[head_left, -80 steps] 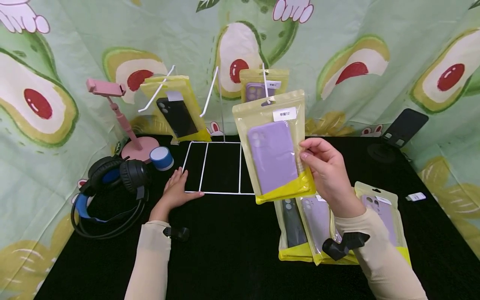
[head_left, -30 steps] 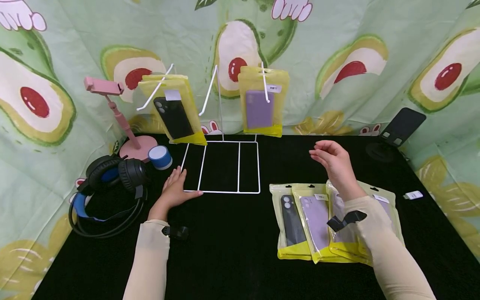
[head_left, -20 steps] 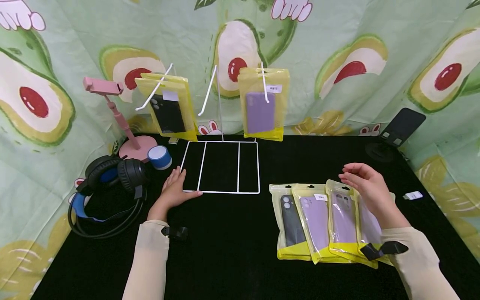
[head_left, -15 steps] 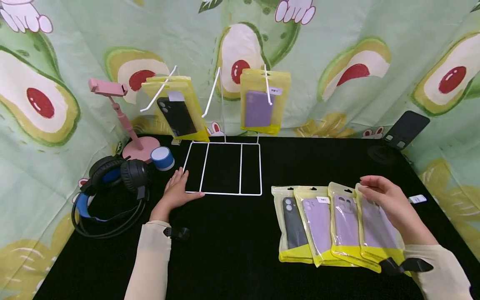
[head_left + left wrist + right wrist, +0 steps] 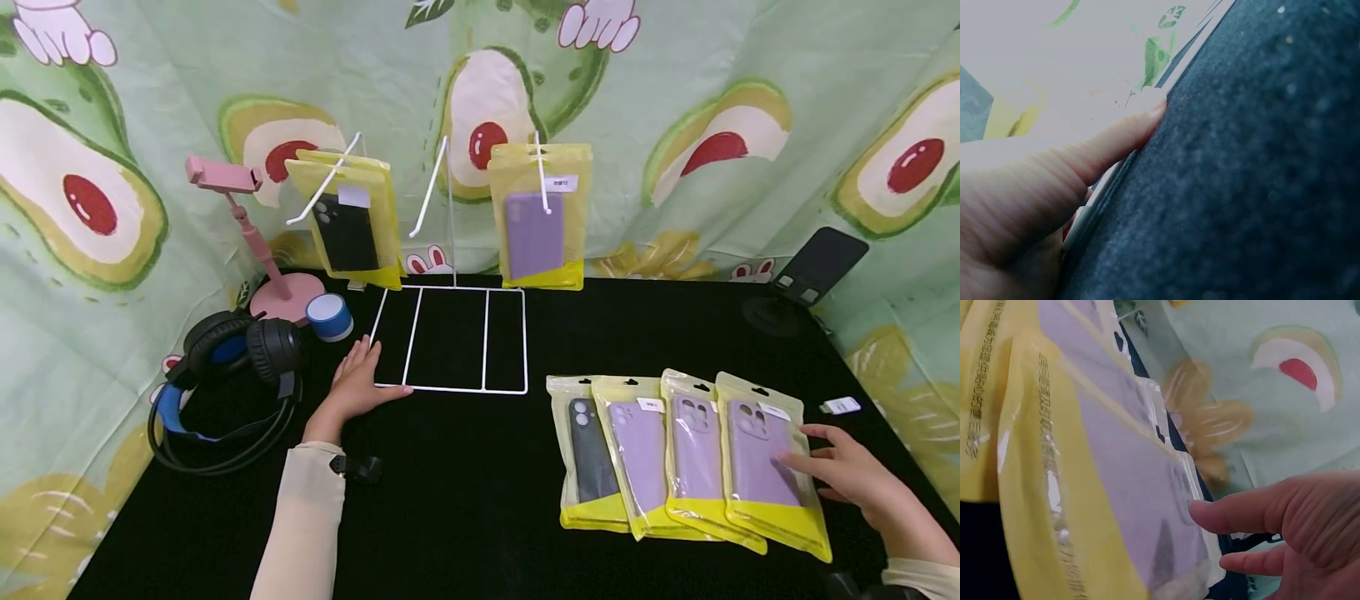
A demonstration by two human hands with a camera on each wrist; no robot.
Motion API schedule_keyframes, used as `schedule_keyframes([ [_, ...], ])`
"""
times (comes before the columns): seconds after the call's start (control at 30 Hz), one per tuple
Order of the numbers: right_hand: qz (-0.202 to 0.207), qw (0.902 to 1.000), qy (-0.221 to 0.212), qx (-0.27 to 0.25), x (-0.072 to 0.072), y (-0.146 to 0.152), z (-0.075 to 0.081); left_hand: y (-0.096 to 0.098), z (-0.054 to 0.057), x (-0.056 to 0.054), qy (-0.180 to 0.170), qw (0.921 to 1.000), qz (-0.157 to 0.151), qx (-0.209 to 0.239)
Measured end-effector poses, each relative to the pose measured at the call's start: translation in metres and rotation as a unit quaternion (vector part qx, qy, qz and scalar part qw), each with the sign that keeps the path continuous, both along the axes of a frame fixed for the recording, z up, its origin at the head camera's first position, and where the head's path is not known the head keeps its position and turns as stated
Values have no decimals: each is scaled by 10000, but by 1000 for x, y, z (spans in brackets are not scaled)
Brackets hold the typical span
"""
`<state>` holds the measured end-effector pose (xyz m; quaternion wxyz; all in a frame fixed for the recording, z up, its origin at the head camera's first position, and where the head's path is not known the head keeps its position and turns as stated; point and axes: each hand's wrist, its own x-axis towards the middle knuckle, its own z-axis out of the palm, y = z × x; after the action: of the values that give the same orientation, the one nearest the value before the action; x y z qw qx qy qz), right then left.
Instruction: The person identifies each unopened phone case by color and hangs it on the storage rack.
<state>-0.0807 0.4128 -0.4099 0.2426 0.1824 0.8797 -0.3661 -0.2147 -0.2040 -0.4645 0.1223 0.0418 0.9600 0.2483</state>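
Observation:
My left hand [image 5: 352, 387] rests with spread fingers on the near left corner of a white wire display rack [image 5: 483, 342]; in the left wrist view its thumb [image 5: 1129, 128] lies along the base wire. At the right edge of the rightmost pouch, which holds a purple phone case [image 5: 761, 458], is my right hand [image 5: 858, 475]. Its thumb [image 5: 1229, 512] overlaps the pouch and its fingers are apart from the thumb, beside the edge. Pouched black phone cases [image 5: 348, 233] hang on the rack's left hook, and pouched purple phone cases [image 5: 534, 237] on the right hook.
Left of the rightmost pouch, several overlapping pouches [image 5: 633, 450] lie in a row. Headphones [image 5: 240, 350], a blue and white round item [image 5: 330, 317] and a pink phone stand [image 5: 281, 292] are at left. A black stand [image 5: 817, 267] and a small white stick [image 5: 840, 406] are at right.
The pouched purple phone case that my right hand held went onto the right hook and was let go. That hand then moved right and down to the rightmost pouch. My left hand stayed put.

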Motion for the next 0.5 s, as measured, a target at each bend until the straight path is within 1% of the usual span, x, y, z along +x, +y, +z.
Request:
schedule_keyframes([
  [0.1,-50,9999,104,-91,0,0,-6,1,0,1,0,10000,9,-22],
  [0.27,-221,9986,478,-78,-1,-4,-13,2,-1,1,-28,10000,6,1],
  [0.37,-174,9975,685,-58,-1,-3,-14,2,0,1,-25,10000,-8,11],
  [0.43,-138,9964,819,-140,-1,-3,-14,1,0,1,-25,10000,-7,12],
  [0.5,-152,9944,990,-350,0,-4,-15,1,0,1,-42,10000,-13,7],
])
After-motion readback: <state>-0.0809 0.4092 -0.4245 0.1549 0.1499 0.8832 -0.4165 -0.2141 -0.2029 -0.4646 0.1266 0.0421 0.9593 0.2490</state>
